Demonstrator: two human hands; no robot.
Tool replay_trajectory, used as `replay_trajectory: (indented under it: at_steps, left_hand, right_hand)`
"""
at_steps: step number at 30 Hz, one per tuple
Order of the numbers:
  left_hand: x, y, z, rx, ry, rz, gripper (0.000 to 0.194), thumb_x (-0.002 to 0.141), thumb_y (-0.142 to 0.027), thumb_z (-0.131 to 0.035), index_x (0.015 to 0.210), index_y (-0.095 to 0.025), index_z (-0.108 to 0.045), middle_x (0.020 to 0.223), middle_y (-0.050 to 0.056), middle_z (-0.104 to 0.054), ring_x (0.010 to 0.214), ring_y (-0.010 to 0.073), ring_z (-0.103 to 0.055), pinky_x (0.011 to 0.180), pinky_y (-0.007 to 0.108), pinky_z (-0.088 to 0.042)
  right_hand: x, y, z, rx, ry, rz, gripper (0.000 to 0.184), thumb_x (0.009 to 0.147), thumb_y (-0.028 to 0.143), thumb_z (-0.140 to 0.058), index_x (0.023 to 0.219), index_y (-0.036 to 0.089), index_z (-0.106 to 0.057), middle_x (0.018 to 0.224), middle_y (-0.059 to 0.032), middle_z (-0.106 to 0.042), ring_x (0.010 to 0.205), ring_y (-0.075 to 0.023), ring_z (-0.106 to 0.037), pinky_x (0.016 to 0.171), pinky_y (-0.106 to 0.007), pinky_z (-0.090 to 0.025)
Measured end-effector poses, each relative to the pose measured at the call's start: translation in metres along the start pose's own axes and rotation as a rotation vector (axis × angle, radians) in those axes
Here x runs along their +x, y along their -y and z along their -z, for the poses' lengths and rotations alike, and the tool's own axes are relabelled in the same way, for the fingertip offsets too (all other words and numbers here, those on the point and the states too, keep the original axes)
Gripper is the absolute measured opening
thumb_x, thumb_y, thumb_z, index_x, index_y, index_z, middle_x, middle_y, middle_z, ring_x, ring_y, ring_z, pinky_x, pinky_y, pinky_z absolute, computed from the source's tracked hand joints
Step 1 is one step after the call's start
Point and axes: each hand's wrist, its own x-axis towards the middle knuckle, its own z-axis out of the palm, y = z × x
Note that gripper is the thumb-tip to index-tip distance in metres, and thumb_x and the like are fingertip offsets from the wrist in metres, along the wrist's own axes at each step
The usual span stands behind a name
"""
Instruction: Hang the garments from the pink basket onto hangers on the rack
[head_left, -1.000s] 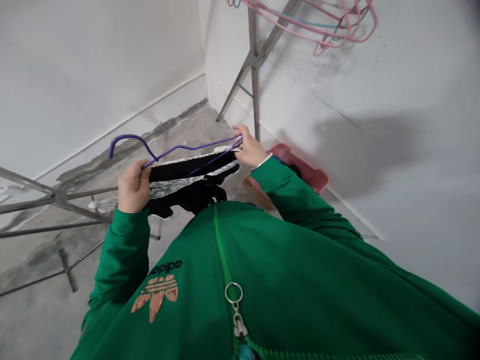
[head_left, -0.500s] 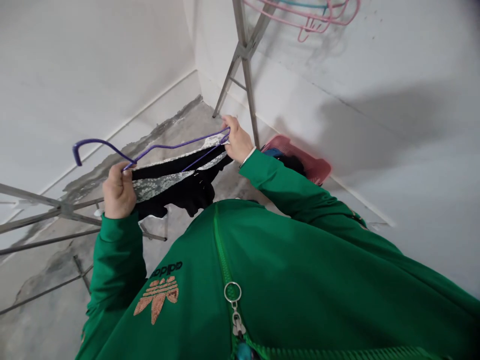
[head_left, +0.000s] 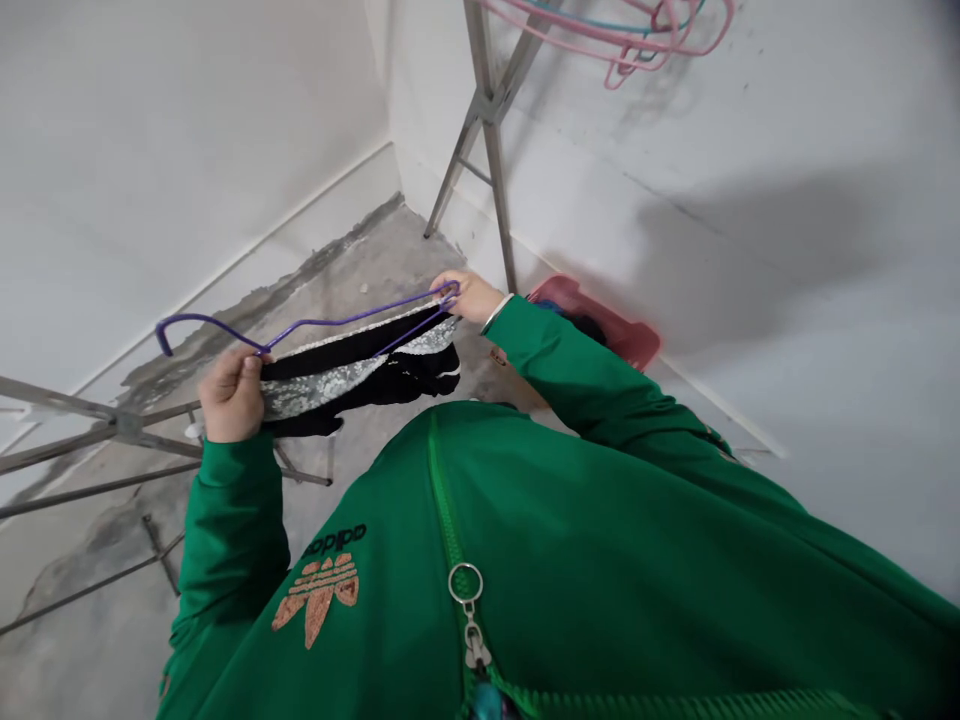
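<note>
A purple clothes hanger (head_left: 337,321) stretches between my hands, its hook pointing left. Around it lies a black garment with white lace trim (head_left: 319,390), whose lower part hangs in folds; its exact kind is unclear. My left hand (head_left: 234,398) is closed on the garment's left end and the hanger beside the hook. At the other end, my right hand (head_left: 471,298) pinches the hanger's tip together with the garment's lace edge. Part of each grip is hidden by the fingers.
A metal drying rack (head_left: 126,425) stands at the left, and metal crossed legs (head_left: 489,108) rise near the corner. Pink hangers (head_left: 600,45) hang at upper right. Beyond my right sleeve, a red basket (head_left: 634,340) by the wall holds dark cloth.
Both hands have moved slightly down in view, the right one more, taking the hanger and garment along. The garment's hanging folds have shifted to the right.
</note>
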Motion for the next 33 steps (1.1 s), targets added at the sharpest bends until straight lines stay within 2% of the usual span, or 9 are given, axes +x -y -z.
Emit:
replay_trajectory:
  at_steps: [3,7,10,14,18,21,25,29,33]
  left_hand:
    - [0.002,0.001,0.002,0.184,0.044,-0.128,0.025,0.086,-0.028,-0.048,0.085,-0.014,-0.069,0.074,0.004,-0.066,0.07,0.0124,-0.059,0.07,0.023,-0.047]
    - [0.003,0.001,-0.007,0.467,0.078,-0.268,0.026,0.086,-0.027,-0.047,0.087,-0.014,-0.07,0.073,0.006,-0.061,0.065,0.0131,-0.053,0.062,0.024,-0.041]
    - [0.003,-0.003,-0.016,0.631,0.005,-0.265,0.024,0.086,-0.026,-0.049,0.088,-0.016,-0.071,0.073,0.007,-0.059,0.063,0.0142,-0.049,0.056,0.025,-0.033]
    - [0.009,-0.009,-0.019,0.536,-0.145,-0.264,0.026,0.089,-0.025,-0.047,0.094,-0.014,-0.07,0.076,0.008,-0.059,0.067,0.0152,-0.053,0.062,0.025,-0.039]
    - [0.014,-0.018,-0.017,0.423,-0.076,-0.236,0.027,0.09,-0.031,-0.046,0.093,-0.017,-0.069,0.078,0.007,-0.059,0.071,0.0153,-0.057,0.067,0.026,-0.044]
    - [0.017,-0.024,-0.014,0.377,-0.049,-0.228,0.029,0.09,-0.035,-0.045,0.092,-0.018,-0.068,0.077,0.006,-0.058,0.07,0.0151,-0.057,0.067,0.026,-0.044]
    - [0.017,-0.032,-0.013,0.305,-0.01,-0.288,0.031,0.091,-0.035,-0.043,0.092,-0.016,-0.067,0.077,0.006,-0.057,0.068,0.0144,-0.057,0.066,0.026,-0.044]
    - [0.013,-0.038,-0.017,0.29,0.063,-0.241,0.031,0.092,-0.035,-0.042,0.095,-0.017,-0.066,0.079,0.007,-0.058,0.072,0.0158,-0.058,0.068,0.026,-0.045]
    - [0.012,-0.027,-0.011,0.297,0.181,-0.166,0.033,0.091,-0.037,-0.045,0.113,-0.018,-0.061,0.094,0.009,-0.062,0.085,0.0191,-0.061,0.077,0.029,-0.047]
  right_hand:
    - [0.003,0.005,0.01,-0.047,-0.005,-0.011,0.029,0.06,0.002,-0.053,0.085,0.013,-0.059,0.082,-0.0016,-0.061,0.075,-0.0126,-0.054,0.072,-0.024,-0.045]
    - [-0.002,0.015,0.016,-0.207,-0.083,-0.017,0.03,0.06,0.004,-0.054,0.088,0.014,-0.059,0.091,-0.006,-0.062,0.077,-0.0147,-0.054,0.074,-0.028,-0.046]
    - [-0.019,0.027,0.018,-0.358,-0.084,0.136,0.032,0.061,0.006,-0.056,0.093,0.013,-0.059,0.095,-0.0079,-0.06,0.077,-0.0147,-0.053,0.074,-0.03,-0.046]
    - [-0.043,0.045,0.033,-0.425,0.151,0.437,0.027,0.078,0.026,-0.062,0.103,0.016,-0.059,0.099,-0.0066,-0.058,0.072,-0.0121,-0.05,0.072,-0.029,-0.046]
    - [-0.042,0.05,0.046,-0.593,0.01,0.568,0.048,0.084,0.044,-0.061,0.122,0.016,-0.054,0.122,-0.0142,-0.054,0.1,-0.0243,-0.053,0.086,-0.04,-0.046]
    - [-0.029,0.044,0.036,-0.775,0.069,0.645,0.053,0.084,0.041,-0.061,0.128,0.013,-0.052,0.127,-0.0166,-0.055,0.116,-0.031,-0.047,0.097,-0.046,-0.04]
    - [-0.018,0.039,0.009,-0.914,0.125,0.577,0.026,0.089,0.023,-0.048,0.107,0.011,-0.063,0.1,-0.015,-0.065,0.101,-0.028,-0.055,0.088,-0.043,-0.041]
    - [-0.02,0.053,-0.012,-0.937,0.039,0.642,0.026,0.092,0.024,-0.04,0.097,0.014,-0.064,0.09,-0.0124,-0.066,0.091,-0.025,-0.057,0.08,-0.037,-0.042]
    - [-0.024,0.069,-0.011,-0.856,-0.086,0.656,0.033,0.095,0.027,-0.034,0.103,0.016,-0.063,0.097,-0.012,-0.068,0.092,-0.0242,-0.06,0.075,-0.035,-0.045]
